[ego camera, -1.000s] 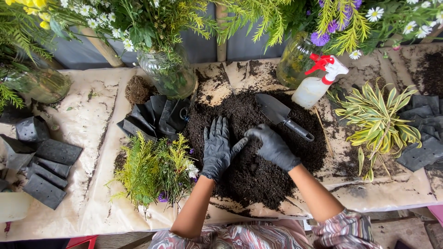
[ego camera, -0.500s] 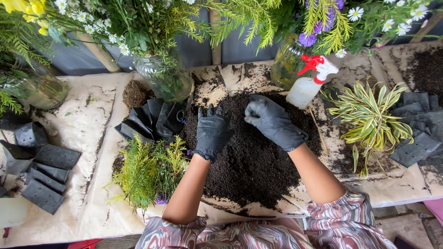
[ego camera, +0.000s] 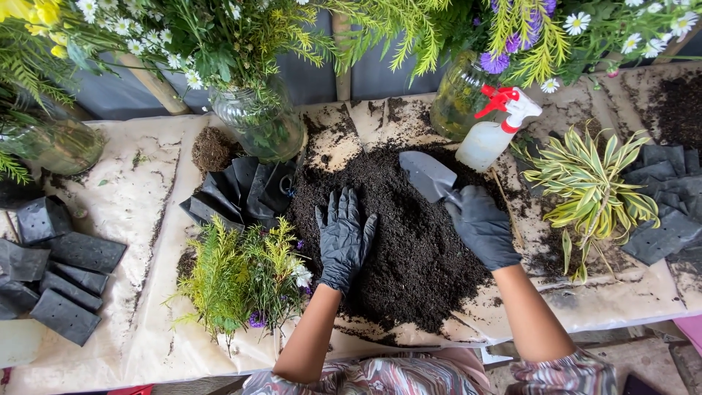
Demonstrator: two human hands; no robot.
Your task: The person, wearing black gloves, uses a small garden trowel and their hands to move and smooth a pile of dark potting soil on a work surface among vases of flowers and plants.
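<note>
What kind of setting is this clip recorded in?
Most likely a potting bench or garden work table. A heap of soil lies on a covered table, the gloved right hand holds a trowel, and empty black plant bags lie beside glass jars of flowers.

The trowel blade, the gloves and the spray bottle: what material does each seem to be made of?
The trowel blade looks like dull grey metal: thin, smooth, evenly matte. The gloves, on the left hand and the right hand, look like thin black rubber, probably nitrile: they cling and wrinkle. The spray bottle seems translucent white plastic with a red plastic trigger.
</note>
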